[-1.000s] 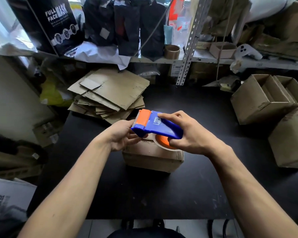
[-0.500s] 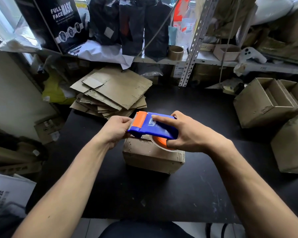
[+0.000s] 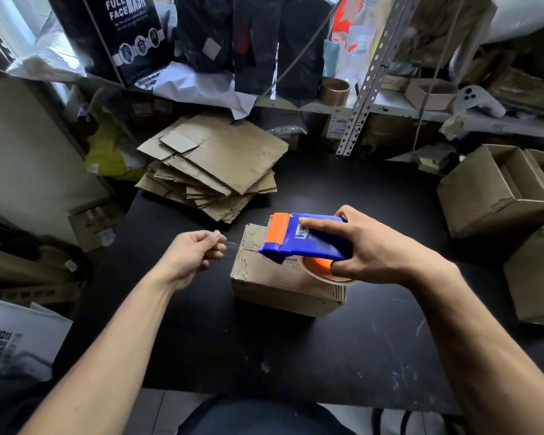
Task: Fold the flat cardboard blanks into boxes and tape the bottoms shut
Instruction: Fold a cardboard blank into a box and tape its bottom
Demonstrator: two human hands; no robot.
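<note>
A small corrugated cardboard box (image 3: 288,279) sat near the middle of the black desk (image 3: 374,356), its flapped face upward and its long axis running from near-right to far-left; the flap edges showed ribbed fluting along the left side. Over it the right hand (image 3: 380,252) held a blue plastic tape dispenser (image 3: 308,240), fingers curled round the body with the index finger laid along the top; the dispenser's orange toothed end pointed left and slightly away, its length lying roughly along the box's top, and an orange-cored roll showed beneath the palm. The left hand (image 3: 195,255) hovered just left of the box, thumb and fingertips pinched on a thin strip of clear tape (image 3: 233,244) stretched toward the dispenser; the strip was faint and hard to trace. A loose, fanned stack of flat blanks (image 3: 214,171) lay at the desk's far left, brown and matte, with perforated edges; open brown boxes (image 3: 500,189) stood at the right edge; a metal shelf (image 3: 390,105) behind carried a tape roll (image 3: 336,90) and dark bags.
</note>
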